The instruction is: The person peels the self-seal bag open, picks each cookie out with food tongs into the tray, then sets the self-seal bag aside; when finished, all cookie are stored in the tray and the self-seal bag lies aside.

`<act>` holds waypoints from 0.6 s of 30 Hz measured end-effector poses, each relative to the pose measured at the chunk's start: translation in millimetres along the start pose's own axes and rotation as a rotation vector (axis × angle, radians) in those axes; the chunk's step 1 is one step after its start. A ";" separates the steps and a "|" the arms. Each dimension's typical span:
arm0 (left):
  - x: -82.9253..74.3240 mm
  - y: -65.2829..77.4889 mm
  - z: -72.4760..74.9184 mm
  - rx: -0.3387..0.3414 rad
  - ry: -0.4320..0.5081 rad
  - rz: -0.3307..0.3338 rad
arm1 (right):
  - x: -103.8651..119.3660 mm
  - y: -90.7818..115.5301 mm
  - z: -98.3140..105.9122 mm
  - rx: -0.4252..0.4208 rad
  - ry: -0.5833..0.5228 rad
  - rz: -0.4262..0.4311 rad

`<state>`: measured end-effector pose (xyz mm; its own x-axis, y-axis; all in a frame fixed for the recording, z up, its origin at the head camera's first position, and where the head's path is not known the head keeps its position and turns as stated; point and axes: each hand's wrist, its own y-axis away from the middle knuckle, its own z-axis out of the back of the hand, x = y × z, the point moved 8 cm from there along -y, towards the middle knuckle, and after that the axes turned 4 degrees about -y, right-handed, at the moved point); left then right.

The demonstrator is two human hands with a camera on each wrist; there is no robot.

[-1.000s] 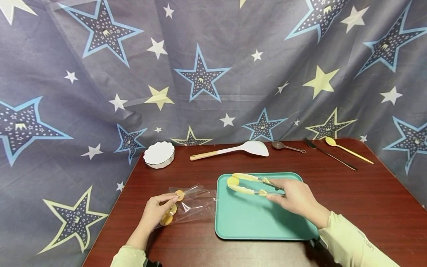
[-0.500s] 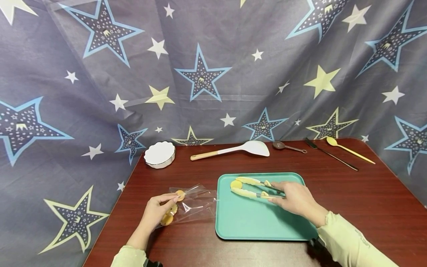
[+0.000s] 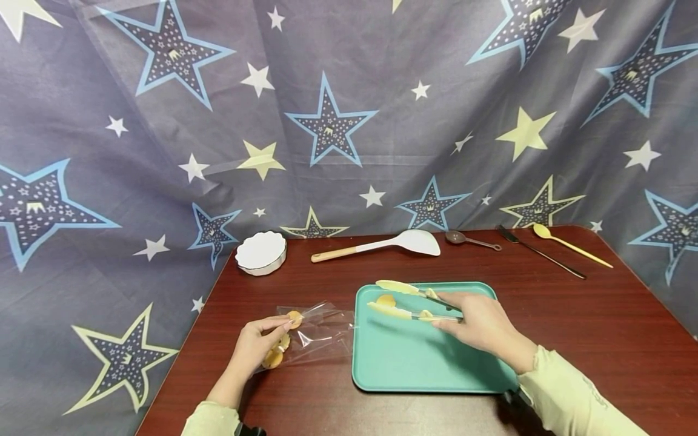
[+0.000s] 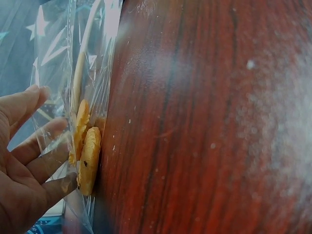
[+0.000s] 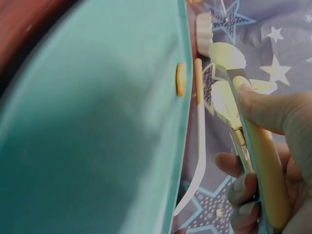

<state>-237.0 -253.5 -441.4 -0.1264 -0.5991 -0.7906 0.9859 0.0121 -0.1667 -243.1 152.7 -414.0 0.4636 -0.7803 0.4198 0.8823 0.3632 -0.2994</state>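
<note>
In the head view my left hand (image 3: 262,343) holds the edge of a clear plastic bag (image 3: 327,330) lying on the table. Several round, golden cookies (image 3: 272,359) show in the bag; the left wrist view has two of them (image 4: 90,161) standing on edge beside the fingers. My right hand (image 3: 482,322) grips yellow-tipped tongs (image 3: 397,287) by the handles, above a green tray (image 3: 431,357). The tong tips are spread apart. One cookie (image 3: 386,299) lies on the tray near its back left corner, apart from the tongs in the right wrist view.
At the back left stands a white fluted dish (image 3: 260,252). Along the back edge lie a white spatula with a wooden handle (image 3: 417,241), a brown spoon (image 3: 457,237), a dark brush-like tool (image 3: 540,251) and a yellow spoon (image 3: 572,245). A star-patterned curtain (image 3: 327,121) hangs behind.
The tongs first shifted slightly right and lower with the cookie between their tips, then spread and lifted, letting the cookie go on the tray. My left hand stays put.
</note>
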 end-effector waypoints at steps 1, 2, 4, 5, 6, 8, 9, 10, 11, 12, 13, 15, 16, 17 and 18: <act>5.1 -1.3 -1.0 -0.004 -0.001 -0.005 | 4.5 -0.4 0.6 -0.007 -0.008 0.014; 10.8 -2.6 -2.0 -0.008 -0.002 -0.007 | 9.3 -0.5 1.1 -0.013 -0.013 0.032; 20.6 -5.1 -3.7 -0.010 0.000 -0.011 | 19.2 -1.2 1.4 -0.025 -0.020 0.075; 24.6 -6.2 -4.3 -0.009 0.004 -0.011 | 24.3 -1.4 1.3 -0.031 -0.016 0.099; 27.7 -7.1 -4.8 -0.008 0.005 -0.010 | 29.4 -1.7 0.7 -0.032 -0.016 0.122; 30.9 -7.9 -5.1 -0.007 0.013 -0.011 | 38.6 -2.4 -1.2 -0.034 -0.008 0.165; 31.3 -7.9 -5.1 -0.005 0.016 -0.010 | 42.6 -2.8 -2.5 -0.033 0.000 0.181; 31.4 -7.8 -5.0 -0.006 0.022 -0.010 | 46.4 -2.9 -4.1 -0.027 0.007 0.194; 31.4 -7.7 -5.2 -0.004 0.023 -0.008 | 49.3 -3.0 -5.8 -0.022 0.017 0.202; 31.4 -7.5 -5.5 -0.002 0.022 -0.004 | 51.9 -3.6 -8.1 -0.016 0.023 0.208; 26.0 -6.2 -4.6 0.005 0.023 0.002 | 54.2 -4.1 -10.5 -0.010 0.031 0.217; 25.5 -6.4 -5.0 0.012 0.028 0.011 | 58.7 -4.9 -14.4 -0.002 0.048 0.233; 25.8 -6.3 -5.1 0.014 0.033 0.013 | 60.9 -5.6 -16.8 0.002 0.057 0.241; 26.0 -6.3 -5.2 0.019 0.033 0.015 | 63.0 -6.2 -19.3 0.006 0.063 0.250; 26.4 -6.4 -5.1 0.019 0.036 0.021 | 65.1 -6.9 -21.9 0.010 0.068 0.261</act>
<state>-247.2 -265.3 -464.2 -0.1096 -0.5693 -0.8148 0.9903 0.0084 -0.1390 -220.8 88.2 -403.4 0.6694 -0.6916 0.2712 0.7345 0.5614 -0.3812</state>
